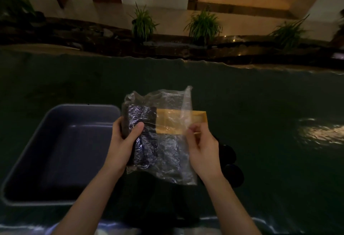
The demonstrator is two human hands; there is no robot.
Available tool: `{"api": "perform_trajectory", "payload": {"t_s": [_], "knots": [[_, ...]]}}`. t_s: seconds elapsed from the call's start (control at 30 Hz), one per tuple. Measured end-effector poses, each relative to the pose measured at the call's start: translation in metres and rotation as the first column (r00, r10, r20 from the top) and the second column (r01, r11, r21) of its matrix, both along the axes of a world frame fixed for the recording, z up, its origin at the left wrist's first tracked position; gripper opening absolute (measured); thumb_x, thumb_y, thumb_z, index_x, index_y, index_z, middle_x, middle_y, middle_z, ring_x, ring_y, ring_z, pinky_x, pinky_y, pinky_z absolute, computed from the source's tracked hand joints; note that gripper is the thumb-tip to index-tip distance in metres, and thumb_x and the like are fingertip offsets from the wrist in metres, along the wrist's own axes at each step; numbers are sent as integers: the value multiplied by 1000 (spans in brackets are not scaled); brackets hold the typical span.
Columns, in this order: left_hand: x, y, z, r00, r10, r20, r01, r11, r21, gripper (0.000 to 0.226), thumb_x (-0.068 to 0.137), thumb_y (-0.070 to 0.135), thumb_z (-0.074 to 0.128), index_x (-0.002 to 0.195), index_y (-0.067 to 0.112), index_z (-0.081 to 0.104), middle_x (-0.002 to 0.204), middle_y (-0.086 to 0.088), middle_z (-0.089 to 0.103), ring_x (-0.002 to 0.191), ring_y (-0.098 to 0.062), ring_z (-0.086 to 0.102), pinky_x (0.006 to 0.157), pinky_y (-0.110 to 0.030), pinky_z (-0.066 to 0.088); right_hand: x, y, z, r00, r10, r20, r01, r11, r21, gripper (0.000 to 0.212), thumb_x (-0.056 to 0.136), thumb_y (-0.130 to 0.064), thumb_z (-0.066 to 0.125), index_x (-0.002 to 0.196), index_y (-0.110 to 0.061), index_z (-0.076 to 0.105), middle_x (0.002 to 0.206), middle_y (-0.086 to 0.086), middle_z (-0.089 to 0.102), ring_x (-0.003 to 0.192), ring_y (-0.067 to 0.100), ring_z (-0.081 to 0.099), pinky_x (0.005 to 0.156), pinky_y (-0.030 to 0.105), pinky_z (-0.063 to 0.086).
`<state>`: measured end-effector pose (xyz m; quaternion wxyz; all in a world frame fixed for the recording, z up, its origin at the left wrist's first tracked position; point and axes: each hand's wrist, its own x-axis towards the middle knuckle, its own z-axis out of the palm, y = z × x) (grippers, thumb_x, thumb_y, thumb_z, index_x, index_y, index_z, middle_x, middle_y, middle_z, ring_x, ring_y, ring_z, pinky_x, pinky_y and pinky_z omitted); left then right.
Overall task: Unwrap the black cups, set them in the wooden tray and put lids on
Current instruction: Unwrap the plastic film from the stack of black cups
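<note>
A black cup (141, 123) wrapped in clear crinkled plastic wrap (167, 153) is held above the table at the centre. My left hand (124, 141) grips the cup's left side, thumb pressed on its front. My right hand (201, 147) pinches the wrap's right edge, and a loose flap of the plastic stands up above it. Behind the wrap lies the wooden tray (197, 119), partly seen through the plastic. Two round black lids (230, 166) lie on the table just right of my right wrist, partly hidden by it.
A grey-blue plastic bin (61, 153) sits on the left of the dark green tablecloth (270, 104). Beyond the table's far edge run a dark rock border with potted grassy plants (203, 26) and a tiled floor.
</note>
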<state>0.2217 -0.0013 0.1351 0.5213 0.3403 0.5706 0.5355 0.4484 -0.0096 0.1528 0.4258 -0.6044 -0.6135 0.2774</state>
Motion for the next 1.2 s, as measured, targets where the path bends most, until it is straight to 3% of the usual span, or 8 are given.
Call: {"api": "perform_trajectory", "payload": {"t_s": [0.17, 0.33, 0.43, 0.5, 0.57, 0.73, 0.93, 1.2], "knots": [[-3, -1, 6, 998, -1, -64, 5, 998, 60, 66, 58, 74, 81, 115, 66, 48, 126, 14, 66, 112, -9, 67, 93, -39, 56, -5, -4, 7, 978, 10, 210, 15, 993, -116, 67, 76, -78, 64, 114, -24, 51, 103, -10, 59, 88, 7, 60, 72, 25, 52], [-11, -3, 7, 996, 14, -84, -8, 998, 69, 73, 58, 75, 80, 122, 61, 48, 128, 13, 65, 114, -11, 67, 91, -39, 54, -3, -3, 8, 946, -57, 319, 37, 997, 70, 18, 94, -33, 73, 100, -17, 66, 90, -10, 63, 71, 3, 59, 62, 16, 44], [-18, -2, 7, 999, 44, 10, -45, 998, 37, 66, 58, 71, 84, 116, 61, 53, 124, 6, 69, 105, -16, 73, 82, -37, 60, 10, 0, 11, 987, -81, -136, 72, 995, -71, 7, 97, -19, 70, 92, -17, 73, 84, -2, 75, 76, 10, 73, 72, 22, 59], [-19, -1, 3, 996, 52, 77, -52, 999, -6, 68, 58, 66, 86, 117, 55, 55, 122, 1, 71, 102, -18, 75, 80, -37, 60, 14, 0, 17, 801, -89, -592, -69, 969, -238, 12, 98, -17, 68, 90, -13, 75, 93, 8, 78, 89, 23, 76, 87, 41, 62], [-17, -1, -2, 992, 31, 125, -23, 998, -61, 69, 59, 63, 85, 120, 50, 55, 123, 0, 71, 101, -19, 76, 85, -42, 59, 14, -2, 20, 684, -90, -724, -150, 954, -261, 13, 98, -15, 65, 94, -6, 74, 98, 14, 75, 93, 30, 73, 97, 51, 58], [-12, -2, -30, 969, -59, 238, 115, 966, -231, 75, 74, 63, 78, 138, 36, 52, 125, -5, 72, 112, -29, 71, 98, -53, 54, 11, -1, 20, 744, -33, -667, -177, 953, -245, 19, 99, -17, 63, 101, 0, 72, 106, 26, 73, 106, 46, 69, 101, 58, 54], [13, -15, -63, 984, -177, 4, 163, 893, -420, 40, 98, 44, 58, 131, 21, 57, 127, -10, 64, 111, -25, 64, 90, -45, 55, -7, 11, -1, 866, 143, -480, -326, 889, -322, 15, 100, -20, 64, 94, -21, 78, 94, 0, 79, 93, 15, 75, 87, 33, 60], [58, -25, -46, 928, -368, -62, 358, 925, -125, 27, 96, 37, 63, 117, 23, 73, 108, -1, 78, 100, -15, 74, 81, -32, 62, -7, -4, -54, 938, 139, -317, -257, 894, -368, 19, 102, -24, 62, 93, -27, 79, 88, -2, 78, 83, 13, 75, 79, 33, 59]]}}
